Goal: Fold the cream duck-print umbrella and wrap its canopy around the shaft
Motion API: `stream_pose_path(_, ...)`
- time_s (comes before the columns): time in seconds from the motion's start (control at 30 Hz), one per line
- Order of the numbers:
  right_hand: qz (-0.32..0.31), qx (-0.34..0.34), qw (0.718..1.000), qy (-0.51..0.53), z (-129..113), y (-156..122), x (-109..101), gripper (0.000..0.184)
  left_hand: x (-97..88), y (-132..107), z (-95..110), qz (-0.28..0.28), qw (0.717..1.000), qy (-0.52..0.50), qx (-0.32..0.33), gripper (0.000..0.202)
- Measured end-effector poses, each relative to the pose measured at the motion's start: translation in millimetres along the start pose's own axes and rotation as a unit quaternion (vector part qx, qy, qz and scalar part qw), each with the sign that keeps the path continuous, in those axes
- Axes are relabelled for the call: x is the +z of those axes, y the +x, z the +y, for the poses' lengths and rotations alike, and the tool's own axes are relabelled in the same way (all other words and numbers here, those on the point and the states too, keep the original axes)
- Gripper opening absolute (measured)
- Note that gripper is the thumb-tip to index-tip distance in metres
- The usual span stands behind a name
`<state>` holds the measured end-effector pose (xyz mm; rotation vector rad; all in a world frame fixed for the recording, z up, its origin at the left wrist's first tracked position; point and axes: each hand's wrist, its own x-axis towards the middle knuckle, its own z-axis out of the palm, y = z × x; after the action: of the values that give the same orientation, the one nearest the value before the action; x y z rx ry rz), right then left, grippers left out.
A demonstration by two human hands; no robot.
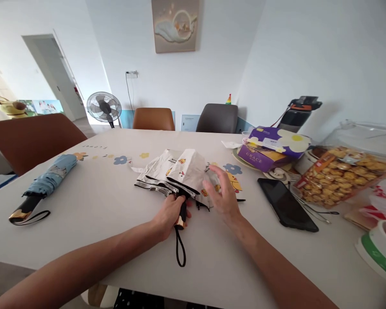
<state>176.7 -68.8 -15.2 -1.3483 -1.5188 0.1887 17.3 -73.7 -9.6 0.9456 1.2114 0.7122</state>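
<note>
A white folding umbrella (pixel 183 169) with yellow duck prints and black edging lies collapsed on the table, its canopy loose and partly spread. My left hand (pixel 170 214) is wrapped round its black handle, which has a gold end and a black wrist loop hanging toward me. Beside the canopy's right side, my right hand (pixel 223 195) is raised with the fingers apart and holds nothing. Whether its fingertips touch the fabric I cannot tell. Some of the canopy is hidden behind that hand. On the left lies a blue folded umbrella (pixel 53 176) with a black and gold handle.
To the right on the white table (pixel 116 240) are a black phone (pixel 286 204), cables, a purple box (pixel 263 156), a big clear snack jar (pixel 347 171) and a white-and-green cup (pixel 379 249). Chairs (pixel 153 119) stand along the far side, with a fan (pixel 104 106) behind.
</note>
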Motion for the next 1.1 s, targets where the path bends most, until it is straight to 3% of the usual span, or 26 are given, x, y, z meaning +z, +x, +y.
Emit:
stream_pose_path(0.1, -0.037, -0.065, 0.996, -0.052, 0.5, -2.6, 5.7, 0.042, -3.2, 1.0, -3.5, -0.022, 0.999, 0.034, 0.028, 0.026)
stream_pose_path(0.23, -0.089, -0.121, 0.983, -0.103, -4.2, -3.4, 11.7, 0.046, -10.0, -1.3, -5.9, -0.061, 0.996, 0.043, 0.057, 0.020)
stream_pose_path(0.5, -0.171, -0.134, 0.963, -0.157, -29.0, 23.1, 30.1, 0.055, -11.5, 3.0, -6.5, -0.084, 0.995, 0.011, 0.053, 0.016)
stream_pose_path(0.6, -0.225, -0.167, 0.945, -0.170, -32.9, 43.6, 37.9, 0.049, -12.1, 3.9, -8.4, -0.089, 0.995, -0.003, 0.049, 0.019)
stream_pose_path(0.73, -0.281, -0.206, 0.916, -0.198, -27.4, 68.4, 39.1, 0.028, -13.9, 0.4, -4.1, -0.120, 0.991, -0.034, 0.044, 0.019)
stream_pose_path(0.87, -0.241, -0.218, 0.911, -0.255, -12.4, 83.5, 17.2, 0.016, -15.2, -1.5, -0.5, -0.137, 0.988, -0.058, 0.035, 0.022)
stream_pose_path(1.1, -0.235, -0.156, 0.884, -0.373, 21.2, 72.1, -54.8, 0.017, -16.9, 4.2, -7.2, -0.155, 0.983, -0.097, 0.021, 0.026)
